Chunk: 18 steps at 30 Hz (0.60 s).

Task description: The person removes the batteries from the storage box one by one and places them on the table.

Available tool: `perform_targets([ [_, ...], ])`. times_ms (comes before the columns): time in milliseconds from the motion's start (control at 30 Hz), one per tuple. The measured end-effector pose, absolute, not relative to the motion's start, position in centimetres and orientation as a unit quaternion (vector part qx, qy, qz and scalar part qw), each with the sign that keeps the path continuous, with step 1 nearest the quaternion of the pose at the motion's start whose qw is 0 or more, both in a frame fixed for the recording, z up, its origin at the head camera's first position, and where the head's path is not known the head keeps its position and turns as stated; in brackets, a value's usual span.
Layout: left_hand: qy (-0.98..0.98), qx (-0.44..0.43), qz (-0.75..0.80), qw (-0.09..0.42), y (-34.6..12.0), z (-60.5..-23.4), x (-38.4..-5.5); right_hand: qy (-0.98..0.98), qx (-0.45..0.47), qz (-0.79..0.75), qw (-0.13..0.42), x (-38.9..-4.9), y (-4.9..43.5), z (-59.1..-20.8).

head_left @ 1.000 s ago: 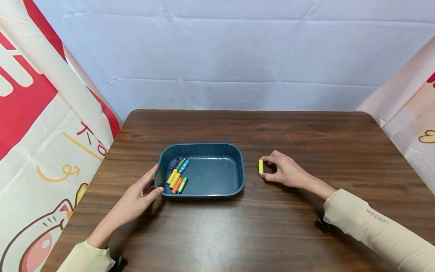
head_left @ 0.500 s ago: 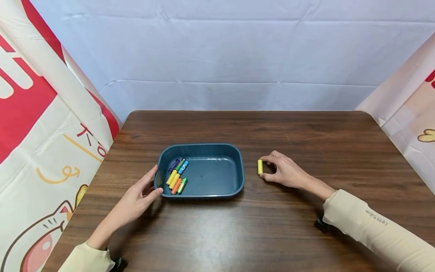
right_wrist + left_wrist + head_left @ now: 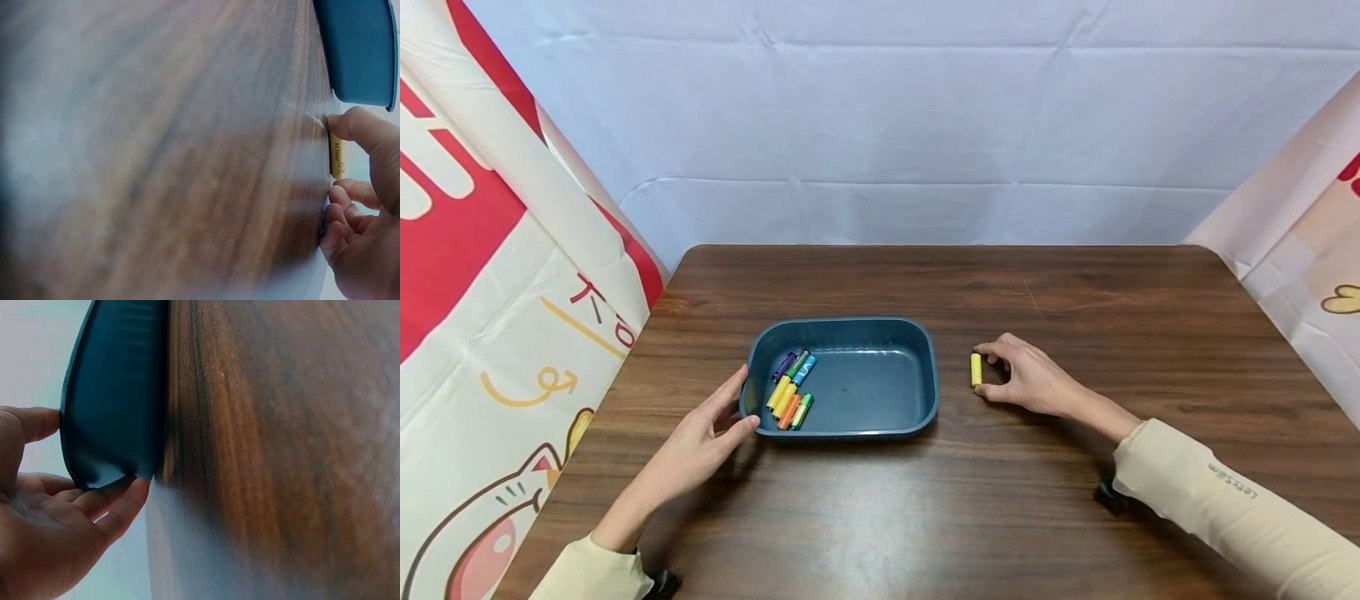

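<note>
A dark blue tray (image 3: 844,392) stands on the table. My left hand (image 3: 700,437) holds its left end, thumb at the front corner and fingers against the end wall; the left wrist view shows thumb at the rim and fingertips low on the wall. Several coloured batteries (image 3: 786,392), purple, green, blue, yellow and orange, lie together in the tray's left part. Right of the tray, my right hand (image 3: 1033,377) pinches a yellow AA battery (image 3: 976,370) between thumb and index finger at its two ends. In the right wrist view this battery (image 3: 337,156) lies at the table surface, print showing.
The brown wood-grain table (image 3: 880,517) extends around the tray. A white cloth (image 3: 895,117) hangs behind its far edge, and a printed curtain (image 3: 497,325) hangs on the left. Another printed cloth (image 3: 1311,250) hangs on the right.
</note>
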<state>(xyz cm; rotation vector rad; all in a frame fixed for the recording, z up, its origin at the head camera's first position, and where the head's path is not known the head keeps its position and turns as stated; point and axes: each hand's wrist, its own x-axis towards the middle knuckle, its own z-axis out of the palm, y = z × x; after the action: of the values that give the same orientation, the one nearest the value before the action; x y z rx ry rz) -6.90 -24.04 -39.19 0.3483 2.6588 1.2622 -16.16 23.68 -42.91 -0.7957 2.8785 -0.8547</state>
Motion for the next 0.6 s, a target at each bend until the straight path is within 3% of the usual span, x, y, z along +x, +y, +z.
perform_targets([
  [600,0.892,0.122,0.427,0.086,-24.07,-39.13,-6.90,0.922,-0.252,-0.293,0.028,-16.03,23.96,-42.60],
])
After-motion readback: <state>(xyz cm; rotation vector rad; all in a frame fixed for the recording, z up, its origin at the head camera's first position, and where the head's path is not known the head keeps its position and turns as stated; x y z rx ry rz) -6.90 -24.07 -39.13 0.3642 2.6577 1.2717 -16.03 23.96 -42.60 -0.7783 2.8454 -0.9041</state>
